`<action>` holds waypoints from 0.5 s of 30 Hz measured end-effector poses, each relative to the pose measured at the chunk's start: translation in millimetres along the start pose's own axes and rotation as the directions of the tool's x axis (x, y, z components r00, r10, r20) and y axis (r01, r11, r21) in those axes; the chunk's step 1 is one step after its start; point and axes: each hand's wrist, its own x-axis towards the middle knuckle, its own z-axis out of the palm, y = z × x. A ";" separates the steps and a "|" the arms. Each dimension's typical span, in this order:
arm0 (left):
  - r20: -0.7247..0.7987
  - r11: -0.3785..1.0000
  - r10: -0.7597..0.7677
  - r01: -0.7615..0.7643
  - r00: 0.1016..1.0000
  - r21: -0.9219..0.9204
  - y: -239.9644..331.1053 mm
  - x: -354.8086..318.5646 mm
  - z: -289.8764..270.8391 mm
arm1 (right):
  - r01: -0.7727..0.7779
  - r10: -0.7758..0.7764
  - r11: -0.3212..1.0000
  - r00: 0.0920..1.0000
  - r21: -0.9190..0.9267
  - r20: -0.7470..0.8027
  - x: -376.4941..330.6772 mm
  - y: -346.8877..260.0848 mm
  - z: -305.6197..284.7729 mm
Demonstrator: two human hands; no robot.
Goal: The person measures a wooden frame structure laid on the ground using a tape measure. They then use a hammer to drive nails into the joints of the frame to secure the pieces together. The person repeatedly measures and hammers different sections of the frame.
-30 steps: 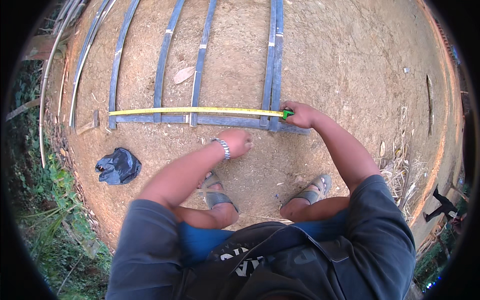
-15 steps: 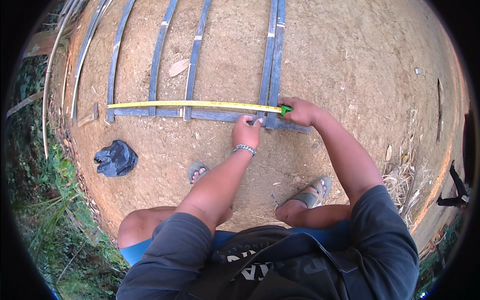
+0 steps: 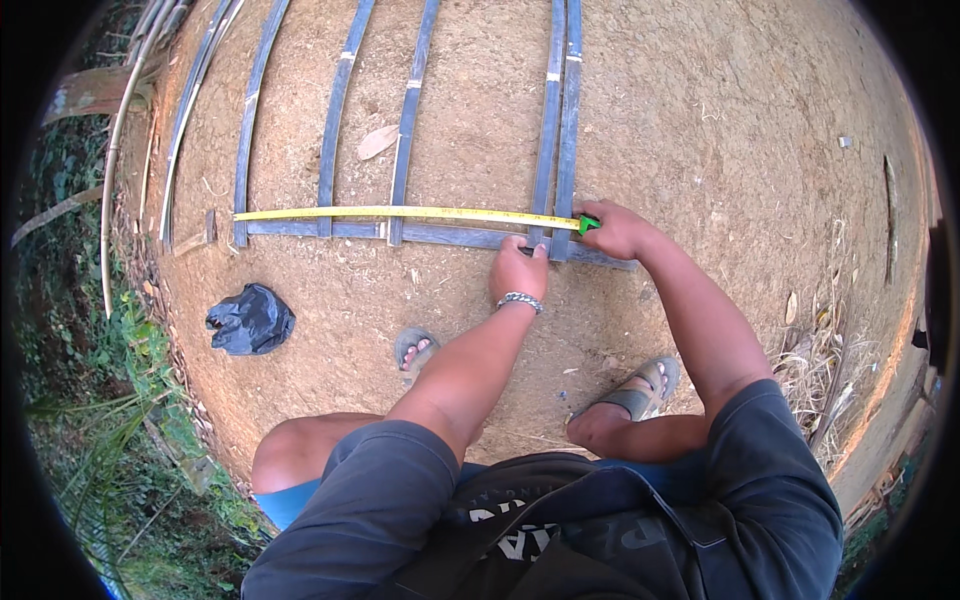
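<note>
My right hand (image 3: 617,232) is closed round a green tape measure (image 3: 589,225) at the right-hand pair of slats. Its yellow blade (image 3: 410,211) stretches leftward over several dark bamboo slats, reaching the slat (image 3: 243,175) on the left. The slats run away from me, their near ends on or by a crosswise dark strip (image 3: 455,236). At the near end of the slat (image 3: 545,130), left of the pair, my left hand (image 3: 519,274) has its thumb and fingers pinched round a small dark thing (image 3: 526,251), whose kind I cannot make out.
A black plastic bag (image 3: 252,320) lies on the bare soil at the left. Beyond it are green plants (image 3: 90,400) and long poles (image 3: 118,160). A dry leaf (image 3: 377,142) rests between two slats. Dry grass (image 3: 815,375) lies at the right, and my sandalled feet (image 3: 640,390) are below the strip.
The whole scene has shifted slightly to the right in view. Both hands keep about the same places against the slats, and the tape blade stays stretched out.
</note>
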 end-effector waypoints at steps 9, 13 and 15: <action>-0.255 0.997 0.052 -0.065 0.966 -0.043 -45.1 31.2 -9.7 | -0.024 0.024 0.999 1.000 0.025 -0.003 -2.8 -2.7 1.0; -0.264 0.998 0.036 -0.049 0.964 -0.044 -47.0 34.1 -19.9 | 0.016 -0.016 1.000 0.998 -0.001 -0.069 -0.9 2.3 6.0; -0.292 0.996 -0.022 -0.003 0.956 -0.084 -36.2 21.5 -23.0 | 0.003 -0.003 1.000 0.999 -0.009 -0.051 -4.4 -5.3 2.9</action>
